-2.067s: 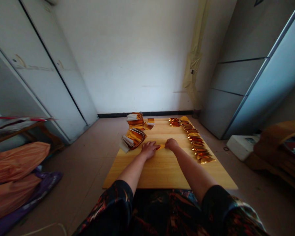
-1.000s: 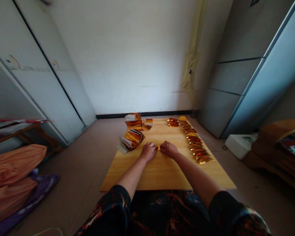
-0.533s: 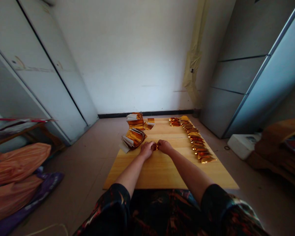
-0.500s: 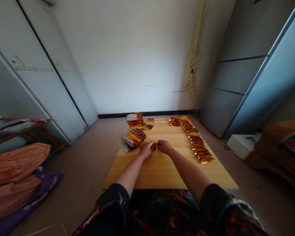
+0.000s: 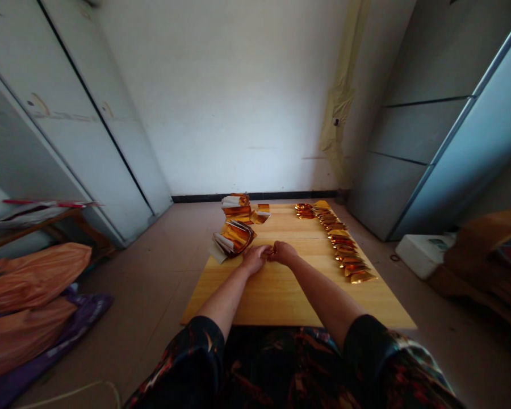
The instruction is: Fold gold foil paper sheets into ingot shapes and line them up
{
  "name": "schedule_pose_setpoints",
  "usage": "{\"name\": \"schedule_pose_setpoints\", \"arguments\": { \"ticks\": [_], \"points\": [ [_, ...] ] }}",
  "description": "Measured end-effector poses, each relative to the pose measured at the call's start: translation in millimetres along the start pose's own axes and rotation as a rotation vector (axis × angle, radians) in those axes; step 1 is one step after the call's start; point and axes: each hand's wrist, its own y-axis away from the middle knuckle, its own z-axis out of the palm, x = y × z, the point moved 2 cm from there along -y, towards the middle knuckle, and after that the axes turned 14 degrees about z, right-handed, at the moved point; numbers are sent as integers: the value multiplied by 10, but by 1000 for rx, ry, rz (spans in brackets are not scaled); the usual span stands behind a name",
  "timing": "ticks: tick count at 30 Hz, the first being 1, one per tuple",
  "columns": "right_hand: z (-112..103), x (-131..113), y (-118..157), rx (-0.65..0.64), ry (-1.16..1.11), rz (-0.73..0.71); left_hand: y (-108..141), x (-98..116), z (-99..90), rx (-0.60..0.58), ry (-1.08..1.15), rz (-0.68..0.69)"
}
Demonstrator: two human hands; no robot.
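Observation:
My left hand [image 5: 255,259] and my right hand [image 5: 284,253] meet over the middle of the wooden table [image 5: 281,301]. Both are closed on a small piece of gold foil paper [image 5: 271,257], mostly hidden by the fingers. Just beyond my left hand lies a curved stack of gold foil paper [image 5: 236,237] with white backs showing. Behind it sits another bundle of foil paper [image 5: 237,211], with a loose foil sheet [image 5: 262,216] to its right. Along the right edge runs a row of folded gold foil pieces [image 5: 343,244], overlapping one another.
A small cluster of folded foil [image 5: 305,211] is at the table's far right. Grey cabinets [image 5: 409,130] stand on the right, pale cabinets [image 5: 93,125] on the left. Orange plastic bags [image 5: 34,278] lie at the left, and a white box [image 5: 423,253] is on the floor at the right.
My hands have drawn closer together, and less of the foil piece shows between them. The whole view has shifted slightly; the stacks and the row look unchanged.

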Motion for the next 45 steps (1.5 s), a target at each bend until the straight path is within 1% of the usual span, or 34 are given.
{"name": "schedule_pose_setpoints", "arguments": {
  "ticks": [5,8,9,11,13,15,18,21,23,27,30,37,41,45],
  "points": [
    [-26,50,-43,-3,-25,-46,-5,65,-32,-2,-44,-28],
    [-57,89,-79,-19,-38,-68,23,122,-47,20,-107,-47],
    [-68,95,-87,-22,-43,-73,44,143,-47,32,-128,-33],
    [-83,98,-92,-27,-48,-76,103,194,-42,54,-167,44],
    [-90,88,-88,-37,-47,-71,178,243,-38,54,-213,149],
    [-92,73,-81,-44,-41,-64,253,275,-45,36,-268,217],
    [-94,50,-84,-44,-25,-48,341,282,-65,7,-306,266],
    [-99,29,-113,-46,-4,-45,383,259,-75,-1,-289,292],
    [-102,16,-142,-51,21,-53,387,232,-73,18,-266,266],
    [-99,5,-204,-62,66,-59,365,155,-60,77,-221,105],
    [-78,21,-255,-54,34,-49,348,118,-48,73,-209,41],
    [-36,71,-346,17,-14,0,345,120,-48,39,-197,-6],
    [-59,81,-325,40,-37,19,348,127,-49,50,-206,-5],
    [-87,148,-279,57,-74,32,348,122,-44,60,-204,5]
  ]
}}
